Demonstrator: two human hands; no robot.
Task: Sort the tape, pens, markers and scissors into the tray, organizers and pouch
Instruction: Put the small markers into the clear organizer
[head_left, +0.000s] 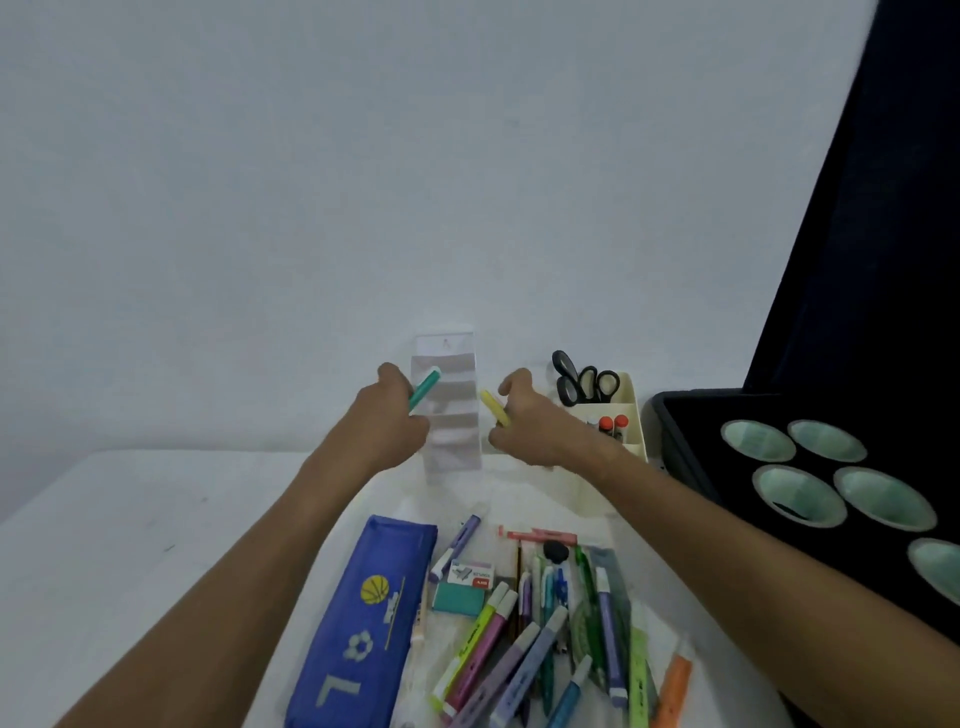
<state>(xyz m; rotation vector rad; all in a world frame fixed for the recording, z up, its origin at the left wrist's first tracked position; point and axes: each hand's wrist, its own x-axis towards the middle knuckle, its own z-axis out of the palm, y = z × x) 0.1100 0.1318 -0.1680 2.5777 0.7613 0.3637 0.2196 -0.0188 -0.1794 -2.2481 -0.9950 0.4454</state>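
Observation:
My left hand (387, 415) grips a green marker (425, 388), its tip against the clear tiered organizer (449, 447) standing by the wall. My right hand (524, 423) holds a yellow marker (493, 408) just right of that organizer. A cream organizer (631, 410) behind my right hand holds black scissors (584, 382) and red-capped items (613, 423). The blue pouch (363, 618) lies near me. Beside it is a heap of pens and markers (545, 623). The black tray (685, 447) at right holds several rolls of tape (800, 493).
A small staples box (470, 574) and a teal eraser (457, 597) lie among the pens. An orange marker (672, 691) rests at the heap's right edge. A dark panel (872, 234) rises behind the tray. The white table (104, 519) extends left.

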